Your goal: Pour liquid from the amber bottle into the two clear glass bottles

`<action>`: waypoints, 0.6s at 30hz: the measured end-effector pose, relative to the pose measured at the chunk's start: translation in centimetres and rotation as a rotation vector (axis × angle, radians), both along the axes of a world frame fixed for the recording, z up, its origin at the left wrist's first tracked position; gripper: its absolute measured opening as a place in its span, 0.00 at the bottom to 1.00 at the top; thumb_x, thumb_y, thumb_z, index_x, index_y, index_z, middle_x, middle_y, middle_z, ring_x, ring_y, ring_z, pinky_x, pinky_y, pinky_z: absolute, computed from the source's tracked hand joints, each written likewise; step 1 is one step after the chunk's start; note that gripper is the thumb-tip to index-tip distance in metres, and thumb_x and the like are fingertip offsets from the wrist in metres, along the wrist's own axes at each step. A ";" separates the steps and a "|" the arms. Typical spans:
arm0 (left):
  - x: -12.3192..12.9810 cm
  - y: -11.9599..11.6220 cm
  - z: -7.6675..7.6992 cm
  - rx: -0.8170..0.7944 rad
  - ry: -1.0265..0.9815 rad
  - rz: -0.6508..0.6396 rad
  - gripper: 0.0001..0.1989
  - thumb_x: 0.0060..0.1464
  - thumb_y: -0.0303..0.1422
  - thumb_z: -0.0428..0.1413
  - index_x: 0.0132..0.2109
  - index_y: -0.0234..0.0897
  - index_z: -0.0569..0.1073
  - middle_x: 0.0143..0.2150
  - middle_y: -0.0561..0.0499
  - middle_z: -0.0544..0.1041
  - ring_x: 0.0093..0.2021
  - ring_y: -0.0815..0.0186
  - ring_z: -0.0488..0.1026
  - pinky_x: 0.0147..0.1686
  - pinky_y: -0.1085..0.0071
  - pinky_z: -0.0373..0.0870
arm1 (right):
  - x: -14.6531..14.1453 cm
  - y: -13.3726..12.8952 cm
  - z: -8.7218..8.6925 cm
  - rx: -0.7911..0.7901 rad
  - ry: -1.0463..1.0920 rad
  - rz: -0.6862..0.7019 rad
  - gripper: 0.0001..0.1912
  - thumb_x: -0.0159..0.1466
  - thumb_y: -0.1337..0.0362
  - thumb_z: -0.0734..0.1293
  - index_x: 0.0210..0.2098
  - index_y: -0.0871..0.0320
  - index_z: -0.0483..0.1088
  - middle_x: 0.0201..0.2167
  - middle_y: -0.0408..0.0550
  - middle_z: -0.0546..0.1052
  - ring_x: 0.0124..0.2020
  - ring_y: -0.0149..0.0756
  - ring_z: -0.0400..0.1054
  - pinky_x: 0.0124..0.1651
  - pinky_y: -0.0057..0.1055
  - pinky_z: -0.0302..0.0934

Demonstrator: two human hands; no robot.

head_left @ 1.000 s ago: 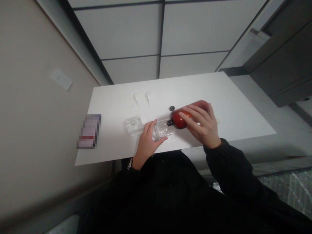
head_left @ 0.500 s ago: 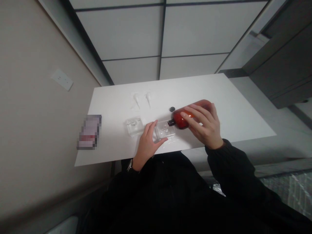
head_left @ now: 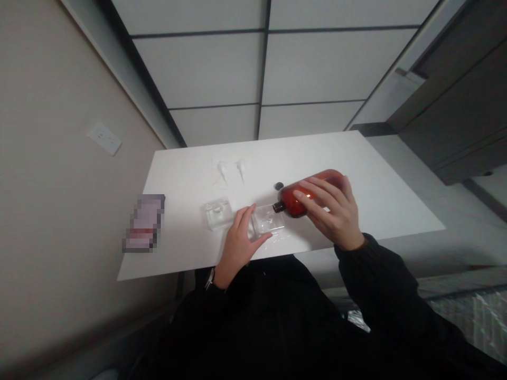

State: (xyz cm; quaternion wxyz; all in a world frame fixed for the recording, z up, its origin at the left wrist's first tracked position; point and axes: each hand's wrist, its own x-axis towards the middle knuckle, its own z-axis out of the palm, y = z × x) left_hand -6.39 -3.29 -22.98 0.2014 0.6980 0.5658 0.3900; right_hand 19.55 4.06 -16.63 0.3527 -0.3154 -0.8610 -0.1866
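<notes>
My right hand (head_left: 335, 211) wraps round a large amber bottle (head_left: 291, 199), tipped on its side with its dark open neck pointing left. The neck hangs over a clear square container (head_left: 268, 221) at the table's front edge. Thumb and fingers of my left hand (head_left: 240, 232) are set on two sides of this container, steadying it. A second clear square container (head_left: 217, 212) stands just left of my left hand. Behind the bottle's neck lies a small black cap (head_left: 279, 186). Whether liquid is flowing is too faint to tell.
Two white pump heads (head_left: 241, 170) lie toward the back of the white table (head_left: 178, 174). At its left edge rests a blurred-out phone-like object (head_left: 144, 221). A wall with a socket (head_left: 105, 138) borders the left, and panelled doors (head_left: 214, 68) stand behind.
The view has tilted slightly upward, so everything sits a little lower. Both hands, the amber bottle and the clear container keep nearly the same positions relative to each other.
</notes>
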 end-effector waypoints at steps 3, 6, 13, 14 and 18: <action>0.0 0.0 -0.1 0.006 -0.005 -0.001 0.39 0.62 0.43 0.67 0.73 0.48 0.60 0.66 0.43 0.71 0.66 0.51 0.73 0.66 0.51 0.73 | 0.1 0.0 0.0 0.001 -0.002 -0.014 0.49 0.68 0.77 0.70 0.78 0.36 0.49 0.64 0.47 0.79 0.64 0.48 0.75 0.70 0.59 0.64; 0.0 0.0 -0.1 0.006 -0.004 0.001 0.39 0.62 0.44 0.67 0.73 0.48 0.60 0.66 0.42 0.70 0.66 0.51 0.73 0.66 0.51 0.73 | 0.2 0.1 0.0 -0.004 -0.002 -0.018 0.49 0.68 0.76 0.71 0.78 0.35 0.49 0.65 0.47 0.79 0.64 0.49 0.75 0.71 0.60 0.64; -0.1 -0.1 -0.1 0.010 -0.006 -0.001 0.39 0.62 0.43 0.68 0.73 0.47 0.60 0.67 0.42 0.70 0.67 0.52 0.72 0.66 0.52 0.72 | 0.2 0.1 0.5 0.040 -0.014 -0.020 0.49 0.68 0.76 0.71 0.79 0.37 0.48 0.63 0.47 0.80 0.63 0.48 0.76 0.71 0.59 0.63; -0.1 -0.1 -0.1 0.012 -0.006 -0.001 0.39 0.62 0.43 0.68 0.73 0.47 0.60 0.67 0.42 0.70 0.67 0.52 0.72 0.67 0.52 0.72 | 0.2 0.1 0.6 0.047 -0.017 -0.020 0.49 0.68 0.76 0.71 0.79 0.38 0.48 0.63 0.47 0.80 0.63 0.48 0.76 0.71 0.59 0.63; -0.1 0.0 -0.2 0.005 0.003 0.003 0.39 0.62 0.43 0.67 0.73 0.48 0.60 0.67 0.42 0.70 0.67 0.51 0.72 0.67 0.50 0.71 | 0.2 0.1 0.7 0.054 -0.010 -0.012 0.49 0.68 0.76 0.71 0.79 0.37 0.48 0.63 0.47 0.80 0.63 0.48 0.76 0.72 0.58 0.62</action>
